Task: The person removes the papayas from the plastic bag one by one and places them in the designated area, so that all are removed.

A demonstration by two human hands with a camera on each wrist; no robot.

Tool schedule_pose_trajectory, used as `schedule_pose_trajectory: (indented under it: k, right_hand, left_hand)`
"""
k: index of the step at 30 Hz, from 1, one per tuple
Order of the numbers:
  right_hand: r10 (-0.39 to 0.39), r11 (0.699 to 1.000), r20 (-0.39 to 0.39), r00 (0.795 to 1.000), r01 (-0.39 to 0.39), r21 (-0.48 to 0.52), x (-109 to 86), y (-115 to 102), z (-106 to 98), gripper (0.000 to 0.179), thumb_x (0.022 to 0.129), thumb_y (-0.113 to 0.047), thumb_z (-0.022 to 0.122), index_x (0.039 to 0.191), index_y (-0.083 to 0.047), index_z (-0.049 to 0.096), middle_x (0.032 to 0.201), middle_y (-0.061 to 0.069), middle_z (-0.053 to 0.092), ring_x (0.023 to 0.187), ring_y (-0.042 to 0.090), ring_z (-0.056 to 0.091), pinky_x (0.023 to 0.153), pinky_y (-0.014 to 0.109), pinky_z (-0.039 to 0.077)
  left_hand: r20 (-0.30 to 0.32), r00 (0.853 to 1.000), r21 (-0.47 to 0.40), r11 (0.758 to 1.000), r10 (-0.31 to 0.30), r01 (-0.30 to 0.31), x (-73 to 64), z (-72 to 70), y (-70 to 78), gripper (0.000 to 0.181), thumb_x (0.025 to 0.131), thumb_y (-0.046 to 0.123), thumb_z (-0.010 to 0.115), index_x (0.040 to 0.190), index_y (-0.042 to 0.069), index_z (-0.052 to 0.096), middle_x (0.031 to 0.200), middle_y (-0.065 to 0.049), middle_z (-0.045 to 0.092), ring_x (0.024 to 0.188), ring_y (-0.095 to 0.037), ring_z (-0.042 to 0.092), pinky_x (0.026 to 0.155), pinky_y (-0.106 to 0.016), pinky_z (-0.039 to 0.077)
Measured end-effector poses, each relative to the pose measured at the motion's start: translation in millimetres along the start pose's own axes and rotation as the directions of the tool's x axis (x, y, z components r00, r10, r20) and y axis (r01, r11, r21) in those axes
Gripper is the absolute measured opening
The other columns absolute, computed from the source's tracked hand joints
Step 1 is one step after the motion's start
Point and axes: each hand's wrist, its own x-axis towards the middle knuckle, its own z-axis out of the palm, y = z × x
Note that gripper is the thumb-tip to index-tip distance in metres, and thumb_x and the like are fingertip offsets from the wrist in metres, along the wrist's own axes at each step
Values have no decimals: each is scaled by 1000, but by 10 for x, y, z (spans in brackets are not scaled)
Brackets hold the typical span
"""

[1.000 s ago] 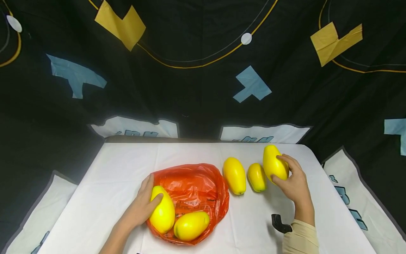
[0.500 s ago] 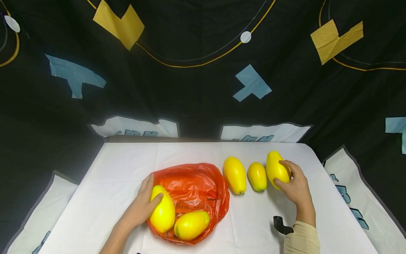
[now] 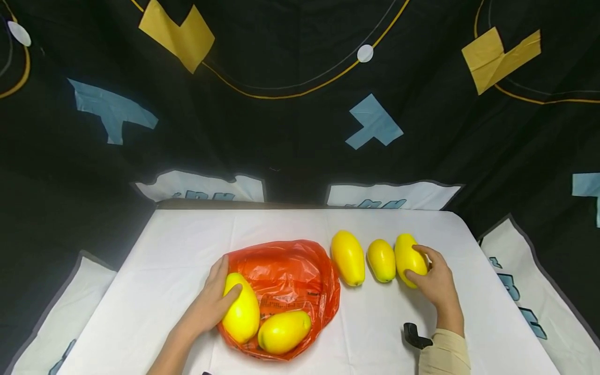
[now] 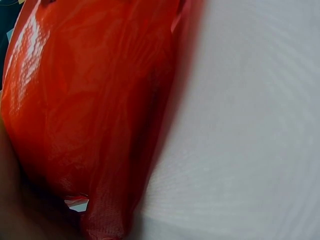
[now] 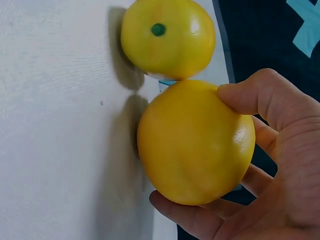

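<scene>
In the head view a red plastic bag (image 3: 295,265) lies spread with its mouth open. Two yellow papayas sit in it, one at the left (image 3: 244,312) and one at the front (image 3: 284,332). My left hand (image 3: 211,302) grips the bag's left side, thumb over the left papaya; the fingers are mostly hidden behind the bag. In the left wrist view red film (image 4: 90,100) bulges beside the palm. My right hand (image 3: 436,278) holds another papaya (image 3: 409,258) by its right side, thumb and fingers around it. The right wrist view shows this papaya (image 5: 195,145) at or just above the tabletop.
A small papaya (image 3: 382,260) lies just left of the held one, and a longer papaya (image 3: 348,259) lies between it and the bag. Beneath is a white-covered table (image 3: 154,271). A black curtain (image 3: 281,146) hangs behind it. A black curved piece (image 3: 414,336) sticks out by the right sleeve.
My right hand has brought its papaya down and slightly toward me, beside the small papaya. The left hand and the bag have stayed in place.
</scene>
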Motion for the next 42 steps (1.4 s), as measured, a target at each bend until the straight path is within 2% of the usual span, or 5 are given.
schedule_pose_trajectory:
  k: [12,18,31,36,42]
  right_hand:
    - [60,998,65,996,-60,-3,18,-44,-64,73,82,-19,76,146,-11,41,153,23,26,128,46,36,102,63,36]
    - [28,1000,71,997,-28,-2,30,-32,-79,71,83,-21,76,144,-9,43,153,23,27,134,49,29,107,63,29]
    - [-70,996,-122,990,63,-62,-63,-183,-199,71,84,-27,75,146,-15,44,156,17,28,139,43,25,105,67,27]
    - [-98,994,-148,984,89,-71,-98,-328,-226,74,82,-28,76,148,-19,42,159,13,21,142,41,22,103,70,26]
    - [-188,980,-151,971,175,-94,-102,-564,-264,80,78,-24,79,148,-21,41,161,7,17,143,39,19,100,74,26]
  left_hand:
    - [-9,1000,4,1000,7,-7,13,-14,8,82,100,41,50,157,6,2,162,-17,2,146,-38,11,111,-61,20]
    - [-9,1000,0,1000,6,-6,5,-18,10,82,100,40,50,157,5,2,161,-18,2,146,-39,11,110,-62,20]
    - [-7,1000,-2,1000,5,-5,-10,-13,11,82,100,40,50,156,5,2,161,-19,2,146,-39,10,111,-62,19]
    - [-5,1000,-2,1000,2,-2,-5,-6,13,82,100,38,51,156,4,2,161,-19,2,146,-39,9,111,-62,19]
    - [-4,1000,2,1000,-4,4,-11,-2,11,82,100,39,50,157,5,2,161,-19,2,146,-39,9,110,-63,19]
